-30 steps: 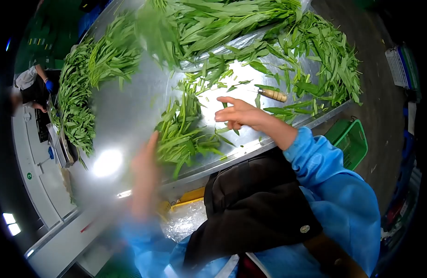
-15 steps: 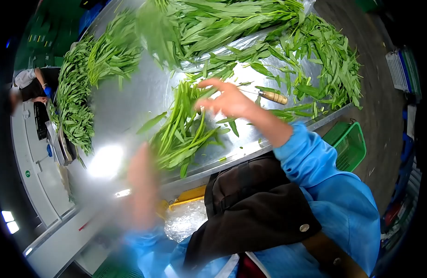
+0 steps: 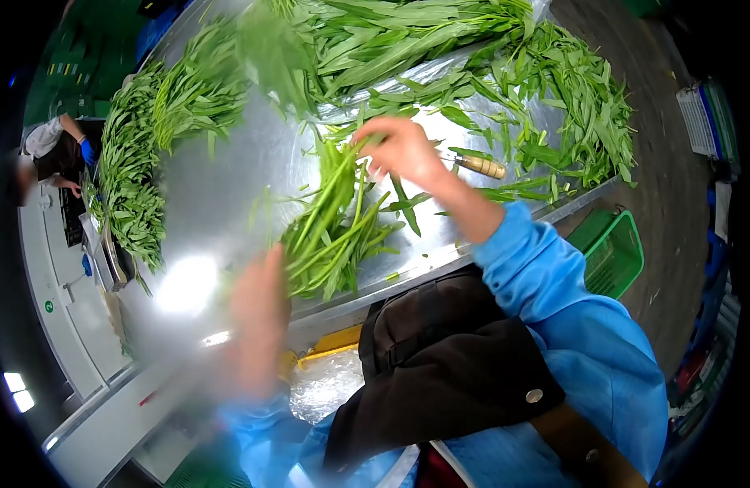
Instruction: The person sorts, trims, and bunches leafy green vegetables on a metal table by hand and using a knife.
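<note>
Green bundle (image 3: pixel 330 232) on metal table (image 3: pixel 220 175), between my hands. Right hand (image 3: pixel 399 153) bent at its top; cannot tell whether pinching. Left hand (image 3: pixel 259 317) blurred beside lower end, grip unclear. Wooden handle (image 3: pixel 482 167) near right wrist.

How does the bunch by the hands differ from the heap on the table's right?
The bunch is smaller than the heap. The bunch shows many stems; the heap, mostly leaves. The bunch is beside the right hand; no hand touches the heap. Both are green and leafy.
</note>
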`<act>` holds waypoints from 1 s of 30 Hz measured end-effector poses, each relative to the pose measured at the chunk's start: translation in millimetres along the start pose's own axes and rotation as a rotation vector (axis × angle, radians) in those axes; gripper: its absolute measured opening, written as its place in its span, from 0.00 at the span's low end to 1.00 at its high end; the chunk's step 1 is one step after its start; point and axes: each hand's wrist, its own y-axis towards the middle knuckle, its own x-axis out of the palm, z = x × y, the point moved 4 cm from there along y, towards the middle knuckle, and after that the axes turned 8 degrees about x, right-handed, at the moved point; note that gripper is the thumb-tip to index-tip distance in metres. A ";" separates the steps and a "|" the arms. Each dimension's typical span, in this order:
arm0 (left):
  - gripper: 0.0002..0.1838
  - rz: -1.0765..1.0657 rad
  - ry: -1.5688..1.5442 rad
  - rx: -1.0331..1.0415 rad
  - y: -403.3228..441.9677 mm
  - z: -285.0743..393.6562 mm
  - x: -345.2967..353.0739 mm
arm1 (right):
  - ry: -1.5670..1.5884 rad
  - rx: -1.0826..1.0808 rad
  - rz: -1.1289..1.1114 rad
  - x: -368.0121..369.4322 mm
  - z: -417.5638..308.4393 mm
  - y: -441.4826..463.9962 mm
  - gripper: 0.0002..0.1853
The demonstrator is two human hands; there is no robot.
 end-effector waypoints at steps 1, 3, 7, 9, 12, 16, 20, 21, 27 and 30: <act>0.32 0.040 0.033 0.093 -2.7 0.7 -2.7 | -0.209 -0.040 0.246 -28.5 -9.0 7.8 0.09; 0.32 0.152 0.076 0.262 -0.7 2.0 -5.7 | -0.355 -0.105 0.341 -47.6 -27.5 10.2 0.10; 0.31 0.039 0.090 0.370 12.2 11.4 -15.8 | -0.903 -0.467 0.025 38.6 -25.0 -12.5 0.19; 0.31 0.075 0.086 0.427 17.4 14.1 -21.2 | -0.947 -0.302 -0.276 54.7 -21.1 -18.7 0.22; 0.30 0.046 0.103 0.337 10.2 7.3 -17.0 | -0.357 -0.051 -0.447 29.8 -5.4 3.4 0.22; 0.29 0.159 0.076 0.272 -4.3 -6.3 -10.7 | 1.153 0.034 -0.515 -65.7 10.2 28.0 0.14; 0.27 0.204 0.045 0.212 -10.1 -11.9 -11.3 | -1.419 0.042 0.006 -53.6 -10.4 -0.6 0.28; 0.26 0.203 0.044 0.212 -11.6 -12.7 -12.5 | -1.298 -0.259 0.128 -51.8 -15.2 0.4 0.25; 0.25 0.287 -0.022 0.304 0.6 -1.2 -26.7 | -0.779 -0.683 -0.439 27.4 -41.4 -20.4 0.17; 0.26 0.229 -0.009 0.326 4.3 2.1 -29.8 | -0.872 -0.254 -0.758 51.2 -25.3 -29.5 0.15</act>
